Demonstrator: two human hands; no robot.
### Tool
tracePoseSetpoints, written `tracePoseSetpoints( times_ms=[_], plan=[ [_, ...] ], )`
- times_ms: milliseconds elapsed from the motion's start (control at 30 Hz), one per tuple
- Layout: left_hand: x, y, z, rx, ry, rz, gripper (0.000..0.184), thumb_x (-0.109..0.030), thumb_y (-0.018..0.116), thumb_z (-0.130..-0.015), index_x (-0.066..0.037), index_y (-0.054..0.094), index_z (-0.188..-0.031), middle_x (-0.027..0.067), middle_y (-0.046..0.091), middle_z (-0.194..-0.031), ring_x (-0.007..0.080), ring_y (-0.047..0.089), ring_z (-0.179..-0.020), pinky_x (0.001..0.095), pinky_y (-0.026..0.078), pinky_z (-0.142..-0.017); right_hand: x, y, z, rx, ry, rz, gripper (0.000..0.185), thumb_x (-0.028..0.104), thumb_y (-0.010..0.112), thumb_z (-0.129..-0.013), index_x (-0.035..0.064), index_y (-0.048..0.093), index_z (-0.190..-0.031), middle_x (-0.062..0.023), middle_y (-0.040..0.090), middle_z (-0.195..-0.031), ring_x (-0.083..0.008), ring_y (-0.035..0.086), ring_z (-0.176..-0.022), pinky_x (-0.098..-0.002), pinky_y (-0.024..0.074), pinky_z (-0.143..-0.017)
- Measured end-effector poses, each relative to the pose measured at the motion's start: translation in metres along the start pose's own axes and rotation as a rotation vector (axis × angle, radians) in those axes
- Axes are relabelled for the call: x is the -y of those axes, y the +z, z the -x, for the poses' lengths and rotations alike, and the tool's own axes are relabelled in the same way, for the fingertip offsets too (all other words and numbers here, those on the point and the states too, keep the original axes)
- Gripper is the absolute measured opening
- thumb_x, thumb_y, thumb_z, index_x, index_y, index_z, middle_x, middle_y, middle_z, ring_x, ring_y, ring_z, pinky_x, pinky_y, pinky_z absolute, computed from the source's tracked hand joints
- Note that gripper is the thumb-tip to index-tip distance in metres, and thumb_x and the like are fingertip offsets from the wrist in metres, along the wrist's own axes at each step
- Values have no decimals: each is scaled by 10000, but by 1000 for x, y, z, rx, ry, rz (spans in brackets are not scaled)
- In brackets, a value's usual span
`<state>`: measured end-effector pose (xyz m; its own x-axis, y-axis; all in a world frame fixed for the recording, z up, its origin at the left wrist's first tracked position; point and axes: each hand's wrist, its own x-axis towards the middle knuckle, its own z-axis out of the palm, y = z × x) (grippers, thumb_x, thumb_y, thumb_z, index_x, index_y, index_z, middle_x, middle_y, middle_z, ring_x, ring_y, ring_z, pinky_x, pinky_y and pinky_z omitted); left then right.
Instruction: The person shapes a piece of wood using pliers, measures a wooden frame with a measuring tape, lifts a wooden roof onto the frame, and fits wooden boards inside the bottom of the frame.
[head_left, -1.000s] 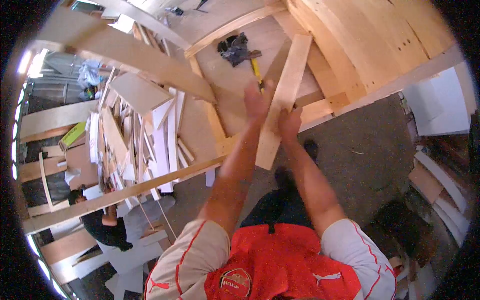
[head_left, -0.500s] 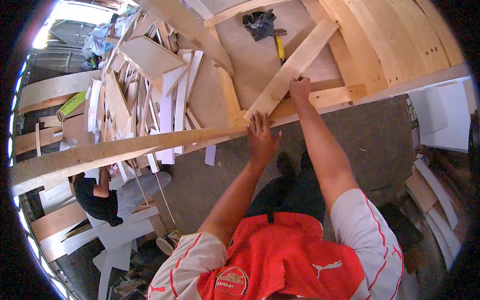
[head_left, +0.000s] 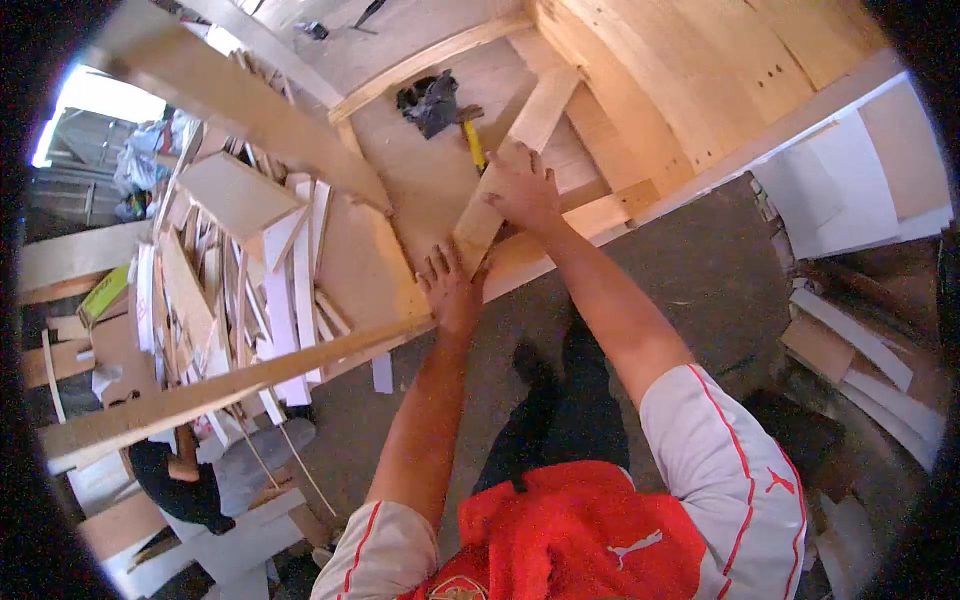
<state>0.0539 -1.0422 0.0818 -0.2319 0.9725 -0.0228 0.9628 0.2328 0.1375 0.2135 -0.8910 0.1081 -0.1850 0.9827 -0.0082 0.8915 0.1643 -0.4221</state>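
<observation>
A flat wooden board [head_left: 478, 222] lies at a slant across a corner of a wooden frame [head_left: 590, 218]. My right hand [head_left: 525, 192] is on the middle of the board, its fingers curled over the face and edge. At the board's near end, my left hand [head_left: 452, 292] rests on the frame's near corner with fingers spread, the thumb close beside the board. Just beyond the board is a hammer with a yellow handle [head_left: 474, 146], its lower end partly hidden. A crumpled black plastic bag [head_left: 430, 104] sits next to the hammer's head.
A long timber rail [head_left: 230, 388] runs out to the left, and a thick post [head_left: 245, 105] crosses the upper left. Behind them is a heap of offcuts [head_left: 215, 290]. Another person in dark clothing [head_left: 175, 485] is at the lower left. White sheets [head_left: 840, 185] lean at the right.
My right hand has gone from pinching at the board's near edge to lying over its face. My left hand has slid off the board's end onto the frame corner. The view has shifted.
</observation>
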Motion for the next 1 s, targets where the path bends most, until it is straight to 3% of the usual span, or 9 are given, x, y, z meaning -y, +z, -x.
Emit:
tracePoseSetpoints(
  times_ms=[100,200,333,500,600,767,933,1000],
  plan=[
    [14,15,-4,-130,146,-46,857,-620,610,-899,-80,381,-1523,198,518,-1445,415,526,-1264,578,383,-1071,-14,-14,-9,-30,-9,236,676,607,657,-856,402,460,-1469,-177,333,-1573,-374,215,-1503,-664,257,-1144],
    [8,3,0,-127,115,-14,847,-620,630,-887,-87,405,-1506,202,559,-1399,412,561,-1218,561,425,-1031,-17,-36,1,92,49,113,669,628,618,-874,368,468,-1472,-188,330,-1583,-395,183,-1515,-685,232,-1143],
    [10,3,-3,-117,99,53,845,-627,644,-875,-102,418,-1497,210,574,-1379,432,579,-1185,552,450,-1007,-23,-12,-8,53,5,154,739,673,660,-812,380,476,-1465,-196,292,-1602,-422,164,-1518,-702,227,-1136],
    [16,4,-6,-15,137,59,860,-591,643,-890,-79,369,-1524,242,513,-1437,460,513,-1265,573,368,-1088,-24,-15,-31,173,-158,222,884,729,725,-703,395,458,-1477,-187,201,-1644,-441,147,-1520,-706,243,-1133],
    [20,2,-5,12,121,-29,878,-565,649,-893,-72,331,-1545,266,429,-1503,452,413,-1376,584,291,-1149,-12,-38,-27,297,-95,159,921,730,739,-689,390,441,-1492,-180,144,-1666,-441,114,-1527,-713,260,-1126],
    [11,15,31,9,54,-57,878,-511,677,-893,-88,304,-1566,272,239,-1610,457,274,-1472,605,236,-1179,-9,-17,-24,246,-59,133,936,727,745,-691,425,397,-1506,-154,111,-1678,-420,59,-1541,-705,285,-1124],
    [-33,-12,96,-47,283,180,781,-457,689,-896,-73,394,-1509,292,296,-1572,467,269,-1471,607,241,-1178,-10,-15,-21,285,-32,140,943,728,742,-694,426,382,-1511,-129,115,-1681,-396,78,-1544,-699,294,-1123],
    [-37,-5,99,-67,261,181,752,-440,702,-888,-63,431,-1480,291,320,-1558,470,294,-1455,606,251,-1173,-5,-17,-16,249,-32,199,938,722,738,-702,423,378,-1515,-135,147,-1675,-401,110,-1539,-683,300,-1127]
  ],
)
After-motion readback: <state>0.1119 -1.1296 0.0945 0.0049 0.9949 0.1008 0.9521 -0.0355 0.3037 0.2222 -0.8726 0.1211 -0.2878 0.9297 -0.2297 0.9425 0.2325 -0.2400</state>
